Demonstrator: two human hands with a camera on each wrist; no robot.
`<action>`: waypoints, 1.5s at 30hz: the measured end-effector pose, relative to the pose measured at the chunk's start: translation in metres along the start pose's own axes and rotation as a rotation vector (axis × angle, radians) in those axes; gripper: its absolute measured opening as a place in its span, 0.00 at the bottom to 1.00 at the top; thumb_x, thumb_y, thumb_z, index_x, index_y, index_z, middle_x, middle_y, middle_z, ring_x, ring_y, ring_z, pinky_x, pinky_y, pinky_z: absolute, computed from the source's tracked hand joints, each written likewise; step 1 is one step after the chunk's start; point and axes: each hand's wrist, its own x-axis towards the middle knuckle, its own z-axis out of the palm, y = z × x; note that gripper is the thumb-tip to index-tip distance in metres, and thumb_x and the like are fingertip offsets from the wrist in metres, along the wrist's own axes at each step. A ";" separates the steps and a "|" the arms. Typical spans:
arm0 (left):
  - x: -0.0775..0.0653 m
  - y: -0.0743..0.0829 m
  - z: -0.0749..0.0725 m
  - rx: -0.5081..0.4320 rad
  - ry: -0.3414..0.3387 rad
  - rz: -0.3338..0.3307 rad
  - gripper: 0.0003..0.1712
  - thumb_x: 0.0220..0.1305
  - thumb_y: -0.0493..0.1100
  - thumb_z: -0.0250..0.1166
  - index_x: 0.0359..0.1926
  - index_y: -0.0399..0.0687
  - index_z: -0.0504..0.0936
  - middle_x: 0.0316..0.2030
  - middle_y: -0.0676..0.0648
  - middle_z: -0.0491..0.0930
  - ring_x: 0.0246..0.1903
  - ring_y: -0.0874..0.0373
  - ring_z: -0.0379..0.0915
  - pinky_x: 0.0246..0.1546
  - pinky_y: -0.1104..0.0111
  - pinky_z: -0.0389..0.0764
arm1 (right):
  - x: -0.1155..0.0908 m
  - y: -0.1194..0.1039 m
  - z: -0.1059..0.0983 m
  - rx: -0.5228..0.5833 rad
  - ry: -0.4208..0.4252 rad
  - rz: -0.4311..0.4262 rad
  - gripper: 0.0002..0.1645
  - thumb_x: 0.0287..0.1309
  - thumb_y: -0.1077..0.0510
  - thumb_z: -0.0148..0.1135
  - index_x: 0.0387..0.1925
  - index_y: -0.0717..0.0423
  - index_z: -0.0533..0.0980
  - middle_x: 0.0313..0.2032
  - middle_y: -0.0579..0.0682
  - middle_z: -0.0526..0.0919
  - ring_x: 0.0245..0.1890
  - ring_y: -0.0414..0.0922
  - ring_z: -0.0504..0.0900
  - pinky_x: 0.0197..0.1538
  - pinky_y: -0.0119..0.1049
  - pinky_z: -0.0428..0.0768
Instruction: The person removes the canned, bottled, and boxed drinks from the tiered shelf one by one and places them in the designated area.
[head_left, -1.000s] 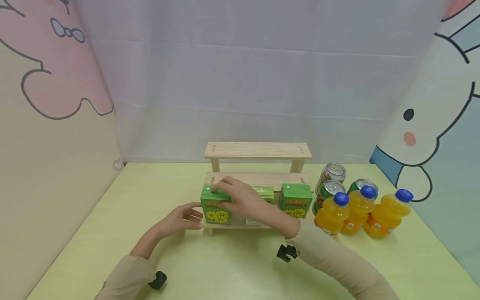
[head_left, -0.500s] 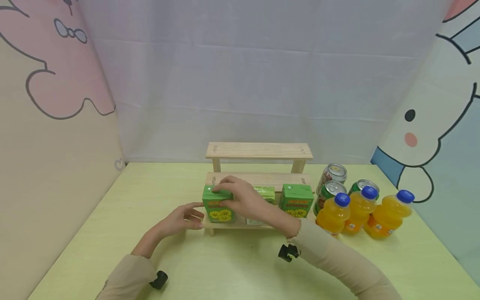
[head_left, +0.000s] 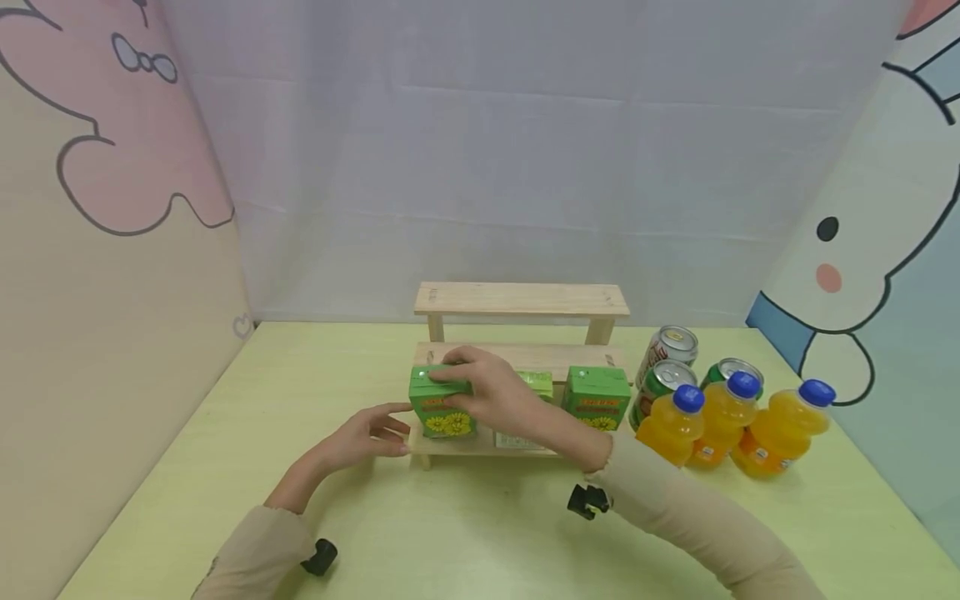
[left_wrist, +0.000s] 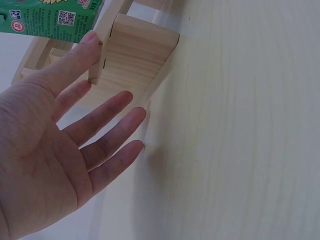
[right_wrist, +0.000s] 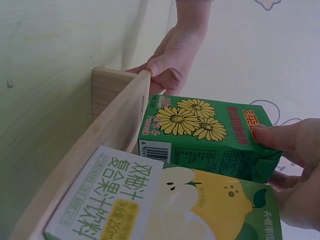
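Observation:
In the head view my right hand (head_left: 497,393) pinches the upper part of a green chrysanthemum tea carton (head_left: 448,421) at the left end of the wooden rack's (head_left: 523,297) lowest step. Its thumb and fingers lie on opposite sides of the carton in the right wrist view. The carton leans slightly; whether its base fully touches the board is unclear. My left hand (left_wrist: 55,150) touches the left end of that board with its thumb, other fingers nearly straight and spread. Beside the held carton stands a pomelo juice carton (right_wrist: 165,205), partly hidden by my right hand in the head view.
Another green chrysanthemum tea carton (head_left: 597,396) stands at the step's right end. Right of the rack are several drinks: a silver can (head_left: 667,350), green cans (head_left: 663,387) and orange juice bottles (head_left: 780,429) with blue caps. White cloth (head_left: 480,167) hangs behind the table (head_left: 315,358).
The held carton has shifted slightly back and to the right from the step's front edge, along with my right hand. My left hand has stayed at the board's end.

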 end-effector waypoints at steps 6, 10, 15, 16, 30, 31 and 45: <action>0.000 0.001 -0.001 -0.001 -0.003 -0.003 0.39 0.57 0.45 0.65 0.64 0.36 0.58 0.50 0.33 0.72 0.47 0.44 0.73 0.46 0.56 0.75 | -0.001 -0.002 -0.001 0.015 0.007 0.001 0.21 0.46 0.65 0.68 0.47 0.58 0.78 0.45 0.52 0.77 0.43 0.44 0.76 0.42 0.27 0.76; 0.001 0.001 -0.001 -0.002 -0.002 -0.010 0.39 0.57 0.45 0.65 0.64 0.36 0.59 0.50 0.33 0.72 0.47 0.44 0.73 0.46 0.55 0.75 | -0.003 -0.005 -0.002 0.024 0.010 -0.003 0.21 0.46 0.64 0.68 0.47 0.58 0.78 0.46 0.52 0.77 0.44 0.44 0.76 0.42 0.27 0.76; 0.001 0.001 0.000 -0.013 0.006 -0.024 0.39 0.56 0.44 0.65 0.64 0.37 0.59 0.50 0.34 0.73 0.46 0.45 0.73 0.46 0.55 0.75 | -0.007 -0.009 -0.004 0.031 0.009 -0.024 0.21 0.46 0.64 0.68 0.46 0.58 0.79 0.45 0.53 0.77 0.43 0.44 0.76 0.41 0.28 0.77; 0.001 0.001 0.000 -0.015 0.007 -0.024 0.38 0.56 0.44 0.65 0.64 0.37 0.59 0.50 0.34 0.73 0.46 0.45 0.73 0.46 0.55 0.75 | -0.007 -0.009 -0.005 0.029 0.011 -0.028 0.21 0.46 0.64 0.68 0.46 0.58 0.79 0.45 0.53 0.77 0.43 0.44 0.76 0.40 0.28 0.77; 0.001 0.001 0.000 0.002 0.009 -0.014 0.39 0.56 0.44 0.65 0.64 0.36 0.58 0.49 0.33 0.73 0.46 0.45 0.74 0.46 0.55 0.75 | -0.022 -0.014 -0.004 0.074 0.055 -0.108 0.21 0.45 0.64 0.69 0.45 0.60 0.79 0.45 0.54 0.77 0.40 0.43 0.77 0.36 0.25 0.76; 0.001 0.001 0.000 -0.002 0.008 -0.011 0.39 0.56 0.44 0.65 0.64 0.35 0.58 0.49 0.33 0.73 0.46 0.45 0.74 0.46 0.55 0.75 | -0.023 -0.014 -0.003 0.074 0.056 -0.110 0.21 0.45 0.64 0.69 0.45 0.60 0.79 0.45 0.54 0.77 0.40 0.43 0.77 0.37 0.25 0.76; 0.001 -0.001 0.000 -0.028 -0.002 0.004 0.39 0.55 0.45 0.66 0.64 0.38 0.59 0.49 0.34 0.73 0.45 0.46 0.74 0.45 0.56 0.76 | -0.036 -0.016 0.006 0.082 0.055 -0.122 0.22 0.43 0.61 0.70 0.44 0.59 0.79 0.44 0.53 0.78 0.44 0.44 0.76 0.44 0.30 0.75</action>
